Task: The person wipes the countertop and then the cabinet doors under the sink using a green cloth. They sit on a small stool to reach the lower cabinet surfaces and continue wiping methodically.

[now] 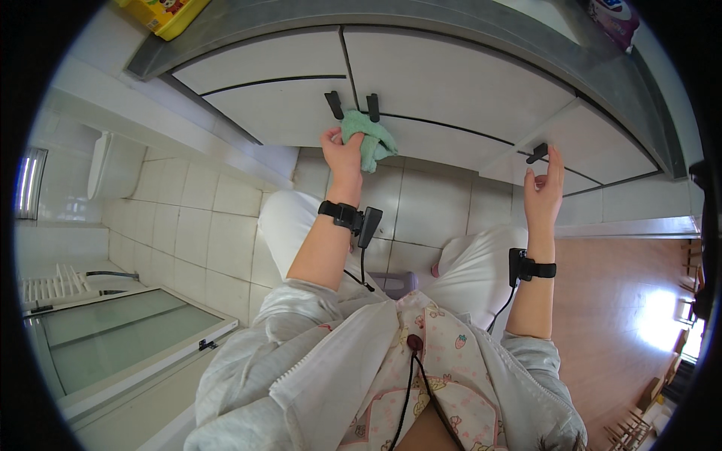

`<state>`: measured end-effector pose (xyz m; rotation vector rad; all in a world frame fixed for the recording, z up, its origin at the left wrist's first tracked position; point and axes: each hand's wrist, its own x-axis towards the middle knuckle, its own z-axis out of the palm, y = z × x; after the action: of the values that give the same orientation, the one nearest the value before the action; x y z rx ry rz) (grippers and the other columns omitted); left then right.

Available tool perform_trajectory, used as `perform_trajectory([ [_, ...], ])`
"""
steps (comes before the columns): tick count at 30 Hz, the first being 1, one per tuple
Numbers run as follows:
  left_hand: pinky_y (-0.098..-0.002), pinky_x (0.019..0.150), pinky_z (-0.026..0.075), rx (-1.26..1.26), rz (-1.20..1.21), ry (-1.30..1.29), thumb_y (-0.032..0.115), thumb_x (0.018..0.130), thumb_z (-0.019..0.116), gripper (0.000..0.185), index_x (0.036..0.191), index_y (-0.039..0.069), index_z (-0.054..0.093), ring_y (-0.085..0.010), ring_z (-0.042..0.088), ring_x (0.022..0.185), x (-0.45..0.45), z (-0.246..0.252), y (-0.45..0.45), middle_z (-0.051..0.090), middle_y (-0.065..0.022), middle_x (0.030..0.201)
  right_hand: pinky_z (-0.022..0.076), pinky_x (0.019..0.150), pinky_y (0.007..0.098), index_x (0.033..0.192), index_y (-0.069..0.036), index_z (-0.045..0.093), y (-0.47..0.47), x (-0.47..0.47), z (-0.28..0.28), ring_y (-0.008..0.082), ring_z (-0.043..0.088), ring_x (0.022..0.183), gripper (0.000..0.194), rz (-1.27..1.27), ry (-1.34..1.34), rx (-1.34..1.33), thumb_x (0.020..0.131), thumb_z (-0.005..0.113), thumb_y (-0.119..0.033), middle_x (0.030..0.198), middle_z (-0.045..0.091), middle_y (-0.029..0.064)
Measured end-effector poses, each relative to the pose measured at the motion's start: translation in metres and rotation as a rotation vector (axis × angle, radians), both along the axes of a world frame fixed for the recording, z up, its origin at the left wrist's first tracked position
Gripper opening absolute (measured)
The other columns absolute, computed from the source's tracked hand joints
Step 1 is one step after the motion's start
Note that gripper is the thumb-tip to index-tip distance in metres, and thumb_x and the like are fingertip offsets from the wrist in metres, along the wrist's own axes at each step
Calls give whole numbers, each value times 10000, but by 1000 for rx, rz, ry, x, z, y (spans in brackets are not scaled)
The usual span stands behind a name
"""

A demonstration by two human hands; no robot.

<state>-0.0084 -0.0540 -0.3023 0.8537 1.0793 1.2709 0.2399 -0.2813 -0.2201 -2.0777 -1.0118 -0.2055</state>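
A crumpled green cloth point(369, 141) is in my left hand point(342, 158), pinched between thumb and fingers. It lies against the light grey cabinet front point(428, 132), just below two black handles, a left one point(334, 105) and a right one point(373, 107). My right hand point(544, 183) is raised at the right-hand cabinet door, holding nothing, with thumb and fingers apart. Its fingertips are beside a third black handle point(537, 153); whether they touch it I cannot tell. Each wrist wears a black strapped device with a cable.
Above the cabinets runs a grey countertop edge point(271, 48) with a yellow container point(163, 17) and a purple package point(616, 22). Below me are floor tiles point(426, 208) and part of a purple-grey stool point(397, 283). A glass-paneled door point(130, 332) is at left, a toilet tank point(115, 163) beyond.
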Motion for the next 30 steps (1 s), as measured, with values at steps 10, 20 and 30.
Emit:
perform_trajectory([
  [10, -290, 760, 477, 286, 85, 187, 19, 759, 700, 402, 1110, 19, 503, -162, 567, 897, -28, 9, -8, 590, -75, 1000, 515, 689, 277, 1377, -81, 449, 0, 0, -1, 194, 601, 764, 564, 2, 4, -5, 840, 618, -54, 1434, 446, 94],
  [20, -336, 842, 464, 669, 181, 477, 75, 726, 703, 386, 1089, 26, 580, -241, 583, 965, -30, 61, 6, 610, -105, 1043, 510, 699, 283, 1388, -82, 439, -1, -3, 1, 180, 592, 738, 558, -12, 37, -26, 856, 604, -71, 1445, 434, 90],
  [30, -347, 833, 481, 605, 177, 593, 71, 697, 724, 359, 1041, 16, 636, -260, 613, 917, -15, 35, 17, 648, -114, 1011, 509, 701, 288, 1391, -84, 436, -1, -1, 2, 181, 593, 738, 563, -3, 28, -28, 853, 600, -69, 1447, 433, 90],
])
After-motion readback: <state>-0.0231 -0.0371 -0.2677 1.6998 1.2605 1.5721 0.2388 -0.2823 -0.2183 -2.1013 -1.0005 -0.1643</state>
